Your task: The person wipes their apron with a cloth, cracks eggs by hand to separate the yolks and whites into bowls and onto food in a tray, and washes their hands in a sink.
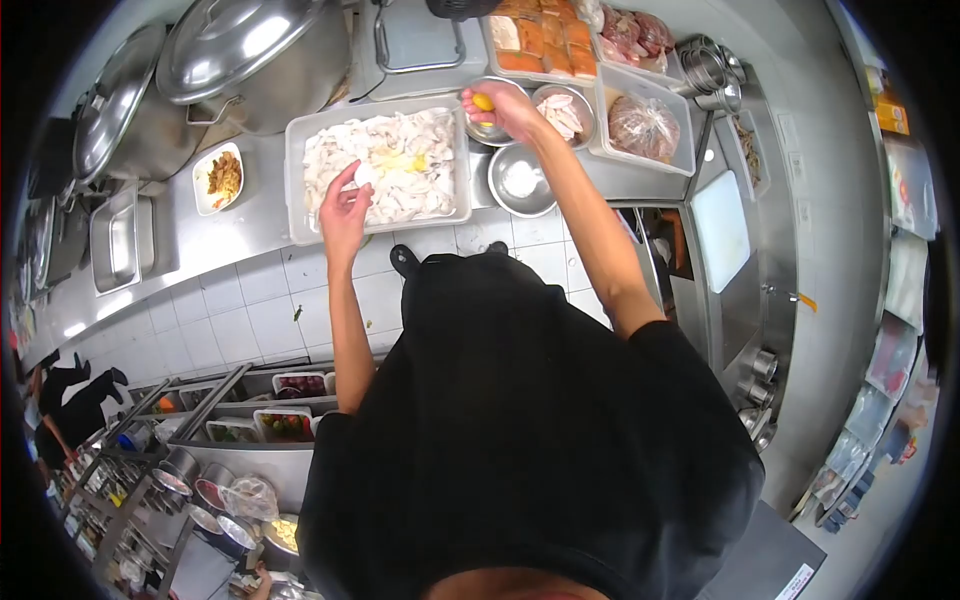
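My left hand [346, 212] is over the near side of a clear plastic tub [294, 150], its fingers closed on a white eggshell [362, 175]. Pale, whitish strips of raw meat or fish [340, 135] fill the tub, with a yellowish wet patch [410, 161] near the middle. Past the tub's right side, my right hand [508, 112] holds a yellow egg yolk [483, 102] in its curled fingers. A round steel bowl [486, 137] lies beneath that hand, with a bit of yellow in it. Whether shell is also in the right hand is unclear.
A second steel bowl [522, 180] stands near the counter's front edge. Beside it, another bowl holds pale meat [560, 114]. Containers of orange fillets [545, 40] and bagged meat [640, 125] stand beyond. Large lidded pots [270, 75] and a white dish of food [219, 180] are on the left.
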### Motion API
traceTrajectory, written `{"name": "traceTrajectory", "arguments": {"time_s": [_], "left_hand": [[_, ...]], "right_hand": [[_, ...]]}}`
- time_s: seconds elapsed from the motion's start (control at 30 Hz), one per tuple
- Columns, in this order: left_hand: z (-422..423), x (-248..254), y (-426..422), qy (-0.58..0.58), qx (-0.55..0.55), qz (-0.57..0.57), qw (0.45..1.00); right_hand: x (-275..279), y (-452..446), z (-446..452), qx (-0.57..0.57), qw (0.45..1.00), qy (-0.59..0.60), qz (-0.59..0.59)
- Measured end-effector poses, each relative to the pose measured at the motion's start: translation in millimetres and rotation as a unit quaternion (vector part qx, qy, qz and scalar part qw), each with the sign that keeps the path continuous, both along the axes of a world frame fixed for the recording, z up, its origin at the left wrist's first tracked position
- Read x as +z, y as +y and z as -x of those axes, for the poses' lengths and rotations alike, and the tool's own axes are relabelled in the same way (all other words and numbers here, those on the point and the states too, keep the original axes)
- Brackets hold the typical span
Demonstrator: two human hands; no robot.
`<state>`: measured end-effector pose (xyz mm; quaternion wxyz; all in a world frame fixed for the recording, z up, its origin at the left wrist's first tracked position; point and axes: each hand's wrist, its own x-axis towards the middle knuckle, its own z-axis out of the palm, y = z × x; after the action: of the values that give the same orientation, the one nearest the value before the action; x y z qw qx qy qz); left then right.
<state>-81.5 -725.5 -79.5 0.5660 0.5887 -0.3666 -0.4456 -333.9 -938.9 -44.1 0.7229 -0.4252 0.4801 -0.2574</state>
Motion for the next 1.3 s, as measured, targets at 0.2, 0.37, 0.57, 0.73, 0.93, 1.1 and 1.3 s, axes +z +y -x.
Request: {"name": "traceTrajectory", "arguments": {"time_s": [0.2,0.37,0.57,0.73,0.93,1.1,1.3], "left_hand": [[95.6,1.5,-19.5,-0.017,-0.101,-0.015,0.995],[173.5,4.4,-46.4,-0.044,-0.145,-0.027,0.988],[241.8,-2.3,-61.9,-0.115,-0.173,-0.088,0.974],[341.2,-4.0,-52.0,-0.120,-0.249,-0.116,0.954],[532.0,-122.0,-51.8,0.124,-0.422,-0.360,0.823],[590.6,-326.3,-77.6,0.500,-0.077,-0.466,0.726],[642.4,-327.9,-130.6,0.674,-0.052,-0.197,0.710]], "right_hand": [[-113.7,-49.5,60.3,0.034,0.991,0.114,0.058],[-108.2,-58.1,105.2,0.167,0.906,0.291,0.259],[-78.1,2.4,250.8,-0.014,0.964,0.134,0.231],[-104.3,131.1,414.9,-0.221,0.975,0.005,0.023],[-176.4,253.8,513.6,-0.374,0.919,0.035,-0.122],[-160.7,252.1,562.3,-0.430,0.892,0.090,-0.102],[-148.5,84.1,661.7,-0.360,0.821,0.374,0.237]]}}
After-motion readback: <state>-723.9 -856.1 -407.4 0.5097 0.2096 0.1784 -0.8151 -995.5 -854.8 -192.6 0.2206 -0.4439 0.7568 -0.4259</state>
